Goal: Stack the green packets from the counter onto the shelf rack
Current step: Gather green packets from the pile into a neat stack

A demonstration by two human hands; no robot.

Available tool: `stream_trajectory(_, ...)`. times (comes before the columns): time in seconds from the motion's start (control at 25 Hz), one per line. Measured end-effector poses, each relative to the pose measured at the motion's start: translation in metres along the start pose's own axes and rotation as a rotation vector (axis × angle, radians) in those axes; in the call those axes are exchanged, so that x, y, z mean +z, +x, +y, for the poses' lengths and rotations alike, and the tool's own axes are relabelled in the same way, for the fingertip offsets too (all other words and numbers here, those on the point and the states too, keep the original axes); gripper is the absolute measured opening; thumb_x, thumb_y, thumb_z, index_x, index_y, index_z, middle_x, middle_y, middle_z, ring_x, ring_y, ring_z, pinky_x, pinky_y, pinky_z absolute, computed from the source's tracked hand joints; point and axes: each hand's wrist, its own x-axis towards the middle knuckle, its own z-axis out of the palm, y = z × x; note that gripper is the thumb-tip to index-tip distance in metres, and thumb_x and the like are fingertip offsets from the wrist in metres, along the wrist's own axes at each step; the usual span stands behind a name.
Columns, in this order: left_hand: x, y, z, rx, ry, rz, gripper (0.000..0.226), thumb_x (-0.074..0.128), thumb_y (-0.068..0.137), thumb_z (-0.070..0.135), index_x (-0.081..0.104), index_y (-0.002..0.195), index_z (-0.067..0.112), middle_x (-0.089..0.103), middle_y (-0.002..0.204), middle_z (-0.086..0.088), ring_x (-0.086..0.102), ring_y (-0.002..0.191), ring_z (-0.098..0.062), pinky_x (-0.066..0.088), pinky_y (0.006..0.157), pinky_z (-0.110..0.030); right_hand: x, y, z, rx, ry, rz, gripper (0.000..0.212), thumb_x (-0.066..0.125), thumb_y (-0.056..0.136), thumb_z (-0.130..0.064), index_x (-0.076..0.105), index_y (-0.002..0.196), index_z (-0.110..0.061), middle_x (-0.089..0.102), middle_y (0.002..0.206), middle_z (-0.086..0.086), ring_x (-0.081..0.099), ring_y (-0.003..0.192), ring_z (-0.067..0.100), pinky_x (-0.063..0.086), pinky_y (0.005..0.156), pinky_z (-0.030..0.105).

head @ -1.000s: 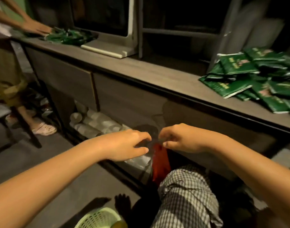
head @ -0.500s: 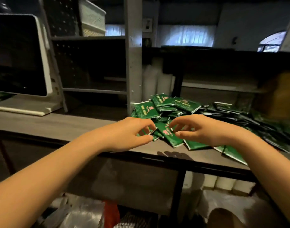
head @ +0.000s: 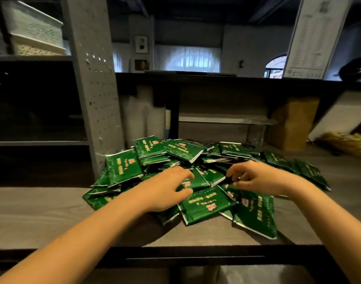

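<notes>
**Head view: both hands were in the heap, and nothing had been lifted.**

The left hand [head: 167, 189] hovered half-curled, its fingers and thumb narrowly apart around the edge of one packet. The right hand [head: 257, 179] had its fingertips tucked in tight toward the thumb. Whether either hand really gripped a packet could not be told. The green packets [head: 208, 203] lay in a loose, overlapping pile on the counter [head: 42, 212], right under and beyond both sets of fingertips. The shelf rack [head: 93, 99] stood up past the left knuckles, touching the pile's far corner. The danger, I'd judge, was slick wrappers. A shallow pinch on one could drag its neighbours along, and the nearest packets, below the right wrist, lay close enough to the counter's front edge to slide off.
</notes>
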Motion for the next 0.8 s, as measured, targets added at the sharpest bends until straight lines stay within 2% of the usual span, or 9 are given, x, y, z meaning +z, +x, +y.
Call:
stream_trajectory(0.16,0.031,0.023,0.01,0.031,0.097,0.04,0.056,0.039,0.095,0.049,0.025,0.145,0.027,0.027,0.15,0.008,0.025,0.137,-0.011,0.024,0.111,-0.03,0.005,-0.005,0.031,0.136,-0.131,-0.071,0.052,0.063,0.088,-0.037,0.044,0.134,-0.024,0.05,0.132,0.001,0.05,0.117,0.018,0.044,0.096,0.031)
stream_trajectory(0.24,0.042,0.029,0.014,0.022,0.146,0.039,0.063,0.037,0.093,0.056,0.019,0.147,0.029,0.02,0.154,0.007,0.019,0.14,-0.013,0.02,0.114,-0.034,0.008,-0.009,0.039,0.19,-0.088,-0.125,0.06,0.064,0.086,-0.04,0.038,0.139,-0.026,0.047,0.137,0.001,0.049,0.12,0.019,0.044,0.098,0.033)
stream_trajectory(0.36,0.053,0.034,0.015,0.009,0.21,0.014,0.066,0.035,0.092,0.059,0.016,0.148,0.03,0.017,0.155,0.007,0.013,0.142,-0.013,0.013,0.115,-0.036,0.012,-0.012,0.045,0.204,-0.044,-0.16,0.072,0.065,0.086,-0.039,0.027,0.146,-0.028,0.044,0.142,0.002,0.047,0.124,0.02,0.042,0.099,0.032)
stream_trajectory(0.48,0.056,0.035,0.014,0.01,0.235,0.02,0.065,0.032,0.092,0.059,0.016,0.148,0.03,0.016,0.154,0.008,0.012,0.142,-0.013,0.011,0.115,-0.036,0.012,-0.01,0.047,0.184,-0.038,-0.139,0.076,0.066,0.085,-0.039,0.023,0.147,-0.027,0.036,0.146,0.002,0.041,0.131,0.021,0.039,0.103,0.033)
stream_trajectory(0.56,0.057,0.034,0.013,0.013,0.238,0.024,0.064,0.031,0.093,0.06,0.017,0.148,0.03,0.017,0.154,0.008,0.012,0.142,-0.013,0.011,0.115,-0.036,0.011,-0.011,0.047,0.184,-0.019,-0.128,0.077,0.067,0.084,-0.039,0.022,0.146,-0.027,0.032,0.147,0.002,0.038,0.131,0.021,0.037,0.104,0.034)
stream_trajectory(0.64,0.057,0.033,0.013,0.016,0.243,0.023,0.063,0.031,0.093,0.06,0.017,0.147,0.03,0.017,0.154,0.008,0.012,0.141,-0.013,0.011,0.115,-0.035,0.012,-0.013,0.048,0.158,0.023,-0.081,0.074,0.068,0.084,-0.034,0.026,0.144,-0.027,0.037,0.141,0.002,0.042,0.125,0.019,0.038,0.1,0.03)
stream_trajectory(0.72,0.055,0.033,0.014,0.027,0.246,0.015,0.062,0.031,0.093,0.058,0.018,0.147,0.03,0.018,0.153,0.008,0.014,0.141,-0.013,0.013,0.115,-0.034,0.01,-0.016,0.048,0.104,0.072,0.044,0.063,0.068,0.085,-0.026,0.035,0.139,-0.028,0.045,0.126,-0.001,0.046,0.114,0.015,0.039,0.095,0.027)
stream_trajectory(0.8,0.048,0.035,0.016,0.052,0.222,0.03,0.059,0.033,0.095,0.054,0.02,0.146,0.03,0.02,0.153,0.009,0.017,0.14,-0.011,0.015,0.114,-0.032,0.002,-0.017,0.048,0.042,0.136,0.195,0.049,0.067,0.086,-0.019,0.047,0.129,-0.031,0.051,0.115,-0.006,0.051,0.11,0.014,0.042,0.098,0.032)
